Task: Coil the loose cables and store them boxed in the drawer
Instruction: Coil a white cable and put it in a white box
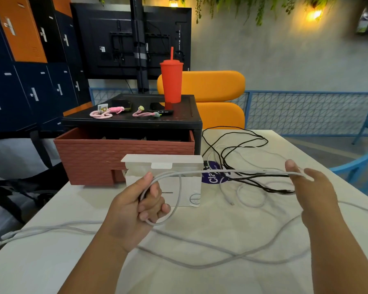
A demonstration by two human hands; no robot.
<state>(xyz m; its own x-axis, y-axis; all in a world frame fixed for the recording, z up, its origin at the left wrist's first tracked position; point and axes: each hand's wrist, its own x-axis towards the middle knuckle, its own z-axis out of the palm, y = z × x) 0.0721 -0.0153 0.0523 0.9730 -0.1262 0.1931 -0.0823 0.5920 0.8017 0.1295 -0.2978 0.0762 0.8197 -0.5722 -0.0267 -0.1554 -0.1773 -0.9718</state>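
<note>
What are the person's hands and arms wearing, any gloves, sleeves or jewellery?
Nothing that shows. The bare left hand and bare right hand have no gloves, and no rings show on the visible fingers. The left forearm and right forearm are uncovered down to the picture's bottom edge: no sleeves, watch, bracelet or markings in view.

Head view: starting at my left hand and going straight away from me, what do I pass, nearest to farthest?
Nearest first: left hand gripping the white cable → open white box → brick-red drawer, pulled out → red tumbler → black monitor.
</note>
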